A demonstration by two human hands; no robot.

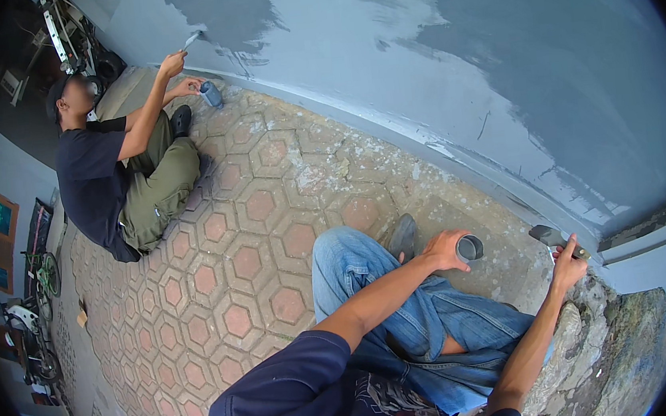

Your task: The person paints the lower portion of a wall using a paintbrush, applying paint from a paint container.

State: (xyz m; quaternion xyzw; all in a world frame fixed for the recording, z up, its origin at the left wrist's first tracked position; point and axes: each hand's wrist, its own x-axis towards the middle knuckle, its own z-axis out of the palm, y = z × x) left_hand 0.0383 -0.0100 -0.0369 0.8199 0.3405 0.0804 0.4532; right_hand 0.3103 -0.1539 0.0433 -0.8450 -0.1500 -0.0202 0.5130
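Observation:
My left hand (445, 251) is closed around a small cup of grey paint (470, 248), held above the paving beside my bent knee. In my right hand (569, 267) is a paintbrush (548, 235), its bristles dark with grey paint and close to the foot of the wall (368, 68). Dark grey paint covers wide patches of that pale blue-grey wall, with streaky edges. Whether the bristles touch the wall's base, I cannot tell.
At the far left, a seated person (97, 174) brushes the same wall, one hand by a blue-grey paint container (211, 95). Hexagonal paving (261, 207) spreads between us, paint-spattered along the wall. A rough stone (642, 339) lies at right. A motorcycle (28, 333) stands far left.

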